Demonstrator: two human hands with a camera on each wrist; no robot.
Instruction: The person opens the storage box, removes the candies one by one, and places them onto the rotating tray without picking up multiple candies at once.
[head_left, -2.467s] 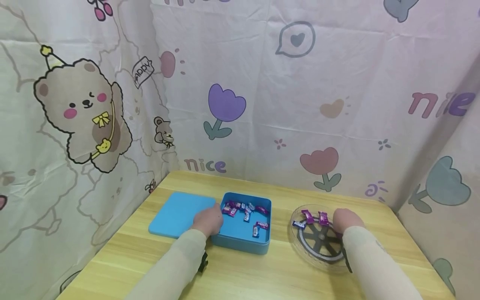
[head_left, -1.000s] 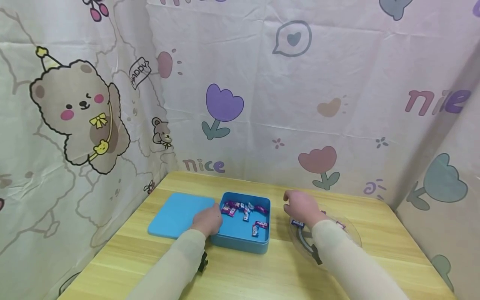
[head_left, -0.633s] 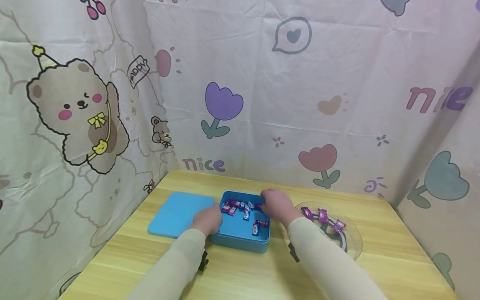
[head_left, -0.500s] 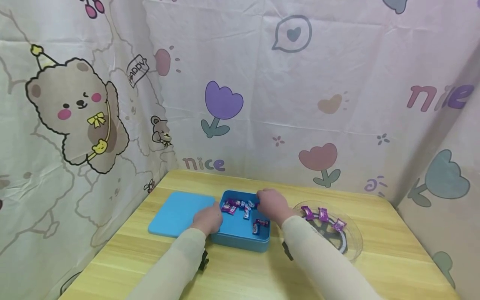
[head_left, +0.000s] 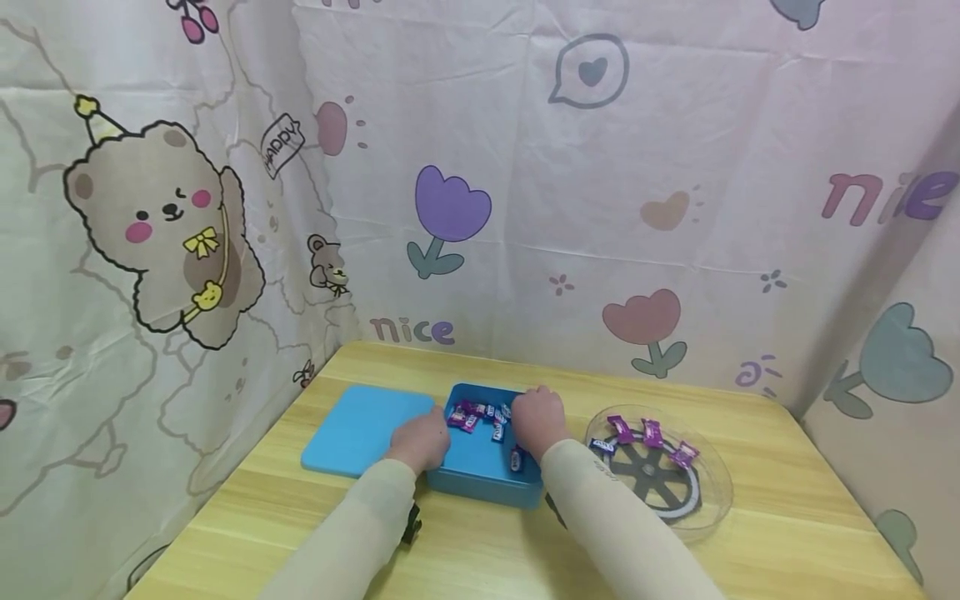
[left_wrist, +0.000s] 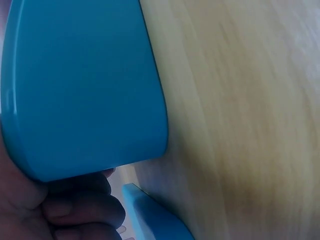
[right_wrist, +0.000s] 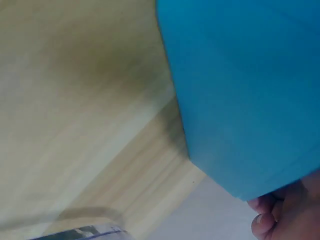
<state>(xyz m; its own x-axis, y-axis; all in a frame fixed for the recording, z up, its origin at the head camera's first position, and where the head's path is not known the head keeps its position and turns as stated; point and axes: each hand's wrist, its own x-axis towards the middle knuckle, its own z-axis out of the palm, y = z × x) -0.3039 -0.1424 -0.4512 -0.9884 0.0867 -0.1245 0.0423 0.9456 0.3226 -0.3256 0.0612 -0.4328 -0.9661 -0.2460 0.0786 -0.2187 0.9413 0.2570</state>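
My left hand (head_left: 422, 439) grips the left wall of an open blue box (head_left: 483, 490); in the left wrist view its curled fingers (left_wrist: 85, 207) show beside the box wall (left_wrist: 85, 90). My right hand (head_left: 540, 421) is over the right side of the box, fingertips down inside or behind it and hidden from the head view. In the right wrist view some fingertips (right_wrist: 262, 225) show past the box edge; whether they pinch anything is hidden. Several wrapped candies (head_left: 468, 414) lie in the box's far left part, and one blue candy (head_left: 517, 458) near its front right.
A flat blue lid (head_left: 365, 429) lies left of the box. To the right stands a clear round tray (head_left: 712, 521) with a dark spoked pattern; three purple candies (head_left: 652, 432) and a blue candy (head_left: 602, 446) lie on it. A printed curtain (head_left: 525, 208) hangs behind the wooden table (head_left: 247, 533).
My right hand has moved left from the tray to the box, then a little nearer the front over its right side. A purple candy shows where that hand was. My left hand stays put.
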